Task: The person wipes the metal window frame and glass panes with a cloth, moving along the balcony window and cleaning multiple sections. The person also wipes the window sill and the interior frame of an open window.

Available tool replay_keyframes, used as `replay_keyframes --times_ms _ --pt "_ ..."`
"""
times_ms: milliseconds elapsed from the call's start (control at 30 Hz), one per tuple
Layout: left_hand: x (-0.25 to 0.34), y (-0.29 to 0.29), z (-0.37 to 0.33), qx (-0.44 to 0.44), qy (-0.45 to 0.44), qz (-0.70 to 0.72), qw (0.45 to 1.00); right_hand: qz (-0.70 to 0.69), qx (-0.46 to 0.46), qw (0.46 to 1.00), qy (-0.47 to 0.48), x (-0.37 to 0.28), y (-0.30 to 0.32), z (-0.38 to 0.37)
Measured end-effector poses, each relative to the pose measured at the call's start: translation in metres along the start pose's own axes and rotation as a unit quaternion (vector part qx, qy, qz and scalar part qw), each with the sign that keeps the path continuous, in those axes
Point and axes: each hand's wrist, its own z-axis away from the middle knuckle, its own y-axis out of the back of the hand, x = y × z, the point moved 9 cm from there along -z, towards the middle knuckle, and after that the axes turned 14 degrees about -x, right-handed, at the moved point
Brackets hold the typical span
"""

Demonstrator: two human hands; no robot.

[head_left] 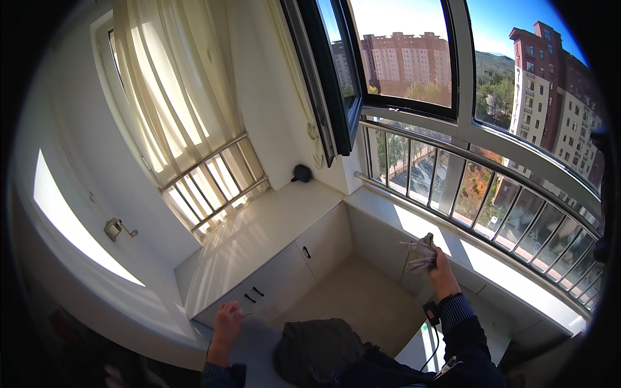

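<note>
My right hand (442, 269) is raised in front of the sunlit window sill. Its fingers are wrapped round a frayed grey-beige rag (422, 257), from which pale strands stick out to the left. Lower and to the left, my left hand (227, 321) hovers near the front edge of the white cabinet (278, 227). The fingers there are curled together, and a thin dark line shows beside them; I cannot make out what, if anything, they hold.
A dark-framed window sash (341, 77) swings inward above the cabinet corner. Metal railings (475, 158) run along the sill (479, 258). A small dark round object (301, 173) sits in the cabinet's far corner. Sheer curtains (174, 71) hang left, above a wall crank (116, 229).
</note>
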Motion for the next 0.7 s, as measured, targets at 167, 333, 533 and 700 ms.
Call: replay_keyframes --times_ms 167,333,533,700 --pt "-0.031 -0.003 -0.002 -0.016 -0.002 0.031 0.999 -0.095 0.009 0.995 0.012 0.054 0.069 0.078" --pt "-0.064 -0.018 0.002 -0.042 0.019 0.052 0.998 -0.081 0.033 0.995 -0.042 0.103 0.079 0.132" --pt "-0.089 -0.024 -0.005 -0.049 -0.015 0.033 0.998 -0.005 -0.037 0.999 -0.028 0.079 0.024 0.099" --pt "-0.106 -0.019 -0.016 -0.035 0.003 0.036 0.999 0.066 -0.052 0.996 -0.014 0.066 -0.043 0.056"
